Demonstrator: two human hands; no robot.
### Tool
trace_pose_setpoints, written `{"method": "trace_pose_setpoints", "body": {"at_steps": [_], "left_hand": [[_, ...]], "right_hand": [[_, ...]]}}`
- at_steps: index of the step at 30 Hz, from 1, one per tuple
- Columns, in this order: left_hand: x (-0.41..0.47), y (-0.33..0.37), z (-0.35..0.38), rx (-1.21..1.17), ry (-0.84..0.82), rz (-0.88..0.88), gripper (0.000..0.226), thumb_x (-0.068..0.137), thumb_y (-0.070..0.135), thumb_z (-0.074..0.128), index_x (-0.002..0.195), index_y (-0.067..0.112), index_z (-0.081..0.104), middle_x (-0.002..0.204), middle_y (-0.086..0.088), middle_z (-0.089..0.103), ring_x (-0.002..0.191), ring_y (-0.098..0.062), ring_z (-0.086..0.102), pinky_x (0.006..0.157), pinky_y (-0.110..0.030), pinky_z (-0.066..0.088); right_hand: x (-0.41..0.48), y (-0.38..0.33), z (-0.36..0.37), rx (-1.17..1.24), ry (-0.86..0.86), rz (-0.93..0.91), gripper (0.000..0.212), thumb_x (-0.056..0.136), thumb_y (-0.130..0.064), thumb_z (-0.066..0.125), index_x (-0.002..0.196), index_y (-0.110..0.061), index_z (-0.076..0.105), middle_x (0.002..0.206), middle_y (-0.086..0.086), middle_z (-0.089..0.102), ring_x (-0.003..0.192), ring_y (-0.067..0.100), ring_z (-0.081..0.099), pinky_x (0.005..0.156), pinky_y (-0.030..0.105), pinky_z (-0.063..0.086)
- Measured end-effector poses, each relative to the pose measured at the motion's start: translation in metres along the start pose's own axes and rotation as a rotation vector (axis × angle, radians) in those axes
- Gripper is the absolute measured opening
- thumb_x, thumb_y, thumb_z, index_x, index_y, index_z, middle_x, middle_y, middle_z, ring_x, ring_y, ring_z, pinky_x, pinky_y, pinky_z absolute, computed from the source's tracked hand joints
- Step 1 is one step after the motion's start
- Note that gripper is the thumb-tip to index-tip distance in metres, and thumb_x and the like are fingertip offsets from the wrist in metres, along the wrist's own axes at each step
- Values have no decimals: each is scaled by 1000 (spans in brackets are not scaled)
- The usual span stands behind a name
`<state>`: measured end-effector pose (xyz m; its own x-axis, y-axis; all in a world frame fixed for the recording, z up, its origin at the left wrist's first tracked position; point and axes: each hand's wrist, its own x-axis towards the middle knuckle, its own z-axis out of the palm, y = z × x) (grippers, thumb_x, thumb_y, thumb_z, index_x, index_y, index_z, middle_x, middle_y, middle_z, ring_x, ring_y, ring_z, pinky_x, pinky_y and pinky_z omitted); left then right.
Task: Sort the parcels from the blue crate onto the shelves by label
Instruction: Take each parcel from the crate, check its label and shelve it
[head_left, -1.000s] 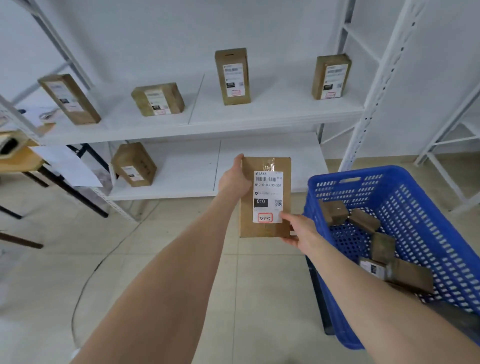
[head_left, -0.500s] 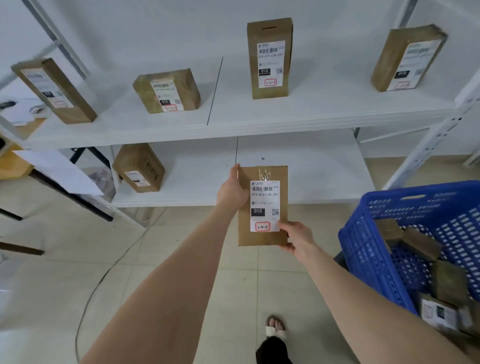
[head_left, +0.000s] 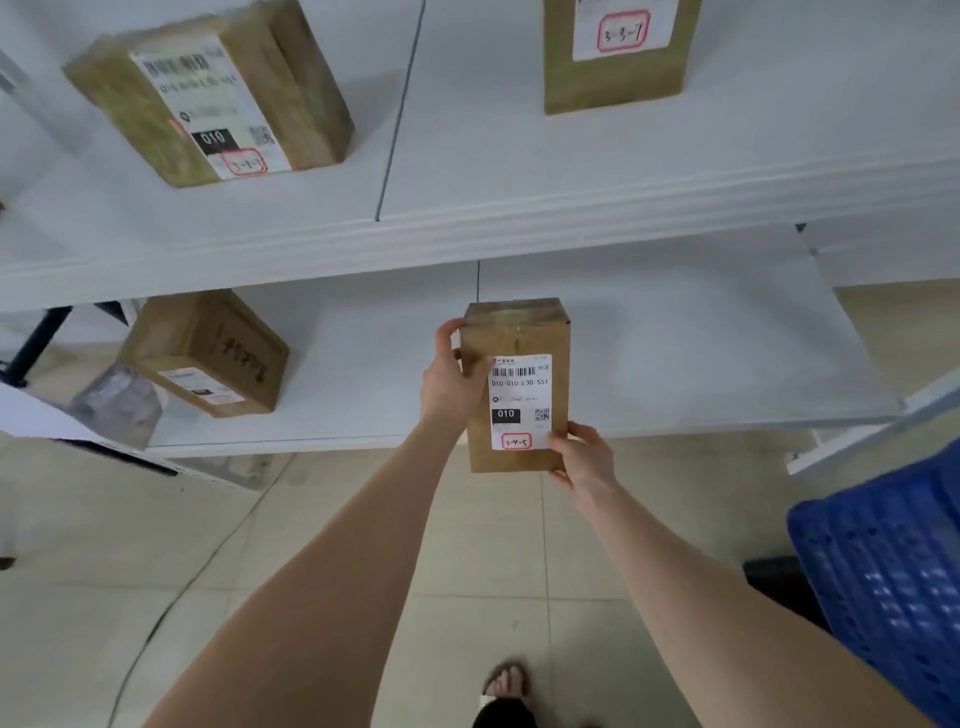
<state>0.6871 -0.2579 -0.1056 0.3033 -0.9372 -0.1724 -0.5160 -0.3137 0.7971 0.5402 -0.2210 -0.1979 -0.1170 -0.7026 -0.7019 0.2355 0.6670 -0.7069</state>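
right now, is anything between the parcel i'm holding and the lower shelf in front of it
Nothing visible does. The parcel, held in the left hand and right hand, is at the front edge of the lower shelf, bare board behind it. The only other box there sits well to the left.

The left forearm (head_left: 332, 571) and right forearm (head_left: 675, 561) are bare along their whole visible length, and the left hand (head_left: 449, 384) and right hand (head_left: 584, 457) are bare as well. Low in the view, one foot (head_left: 511, 674) wears an open-toed sandal (head_left: 494, 687), toes showing, at the end of a dark trouser leg (head_left: 504, 719).
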Motion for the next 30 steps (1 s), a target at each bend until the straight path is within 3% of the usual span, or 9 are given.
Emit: {"method": "trace_pose_setpoints", "body": {"at_steps": [3, 6, 8, 11, 14, 17, 21, 26, 30], "left_hand": [[34, -28, 14, -56, 39, 42, 48, 90, 27, 61, 131, 31, 35, 108, -1, 60, 91, -17, 59, 83, -37, 53], [58, -52, 28, -102, 70, 90, 49, 87, 26, 65, 126, 30, 36, 107, 2, 59, 93, -21, 64, 83, -40, 54], [68, -65, 36, -107, 66, 116, 50, 87, 22, 65, 126, 28, 36, 109, 3, 58, 91, -20, 64, 82, -39, 55], [79, -82, 42, -109, 76, 149, 50, 87, 16, 65, 126, 25, 35, 109, 3, 57, 90, -20, 64, 84, -40, 54], [84, -97, 47, -119, 84, 147, 50, 87, 11, 62, 127, 23, 34, 113, 1, 58, 91, -21, 64, 83, -36, 54], [82, -104, 51, -147, 97, 142, 48, 89, 6, 59, 127, 20, 33, 120, -3, 57, 91, -17, 62, 73, -20, 52], [80, -109, 55, -146, 106, 152, 48, 87, 6, 59, 125, 20, 33, 119, -3, 56, 93, -20, 61, 83, -38, 54], [76, -118, 56, -107, 107, 165, 49, 86, 4, 60, 124, 18, 32, 114, -2, 55, 89, -19, 60, 83, -42, 54], [63, -115, 53, -4, 87, 203, 53, 87, 4, 60, 130, 11, 31, 128, -7, 51, 99, -23, 60, 82, -36, 51]], "right_hand": [[41, 7, 21, 4, 18, -64, 21, 84, -4, 66, 97, -19, 60, 115, 15, 67, 99, 35, 64, 96, 46, 51], [77, 14, 35, -20, 25, -139, 22, 82, -3, 64, 88, -24, 60, 108, 11, 69, 90, 23, 63, 95, 41, 49], [99, 23, 41, -63, 36, -173, 22, 73, -12, 68, 93, -23, 65, 102, 3, 70, 94, 21, 66, 93, 40, 50], [128, 38, 48, -144, 41, -203, 48, 61, -27, 63, 108, -19, 69, 104, 0, 72, 100, 21, 67, 82, 32, 50], [131, 39, 54, -171, 20, -208, 43, 73, -17, 64, 117, -17, 65, 110, 0, 70, 102, 18, 65, 84, 30, 49], [132, 40, 57, -179, 13, -223, 38, 81, -7, 60, 118, -18, 62, 113, -2, 68, 105, 18, 62, 92, 33, 49], [131, 38, 61, -203, -13, -232, 42, 86, -4, 54, 125, -21, 56, 114, -4, 64, 103, 16, 57, 87, 27, 43], [126, 37, 61, -283, -78, -188, 40, 88, -8, 55, 125, -22, 52, 123, 2, 61, 101, 18, 54, 87, 33, 44], [105, 29, 56, -420, 116, -227, 68, 90, -16, 60, 150, -14, 27, 154, 8, 32, 135, 25, 40, 109, 37, 37]]}}
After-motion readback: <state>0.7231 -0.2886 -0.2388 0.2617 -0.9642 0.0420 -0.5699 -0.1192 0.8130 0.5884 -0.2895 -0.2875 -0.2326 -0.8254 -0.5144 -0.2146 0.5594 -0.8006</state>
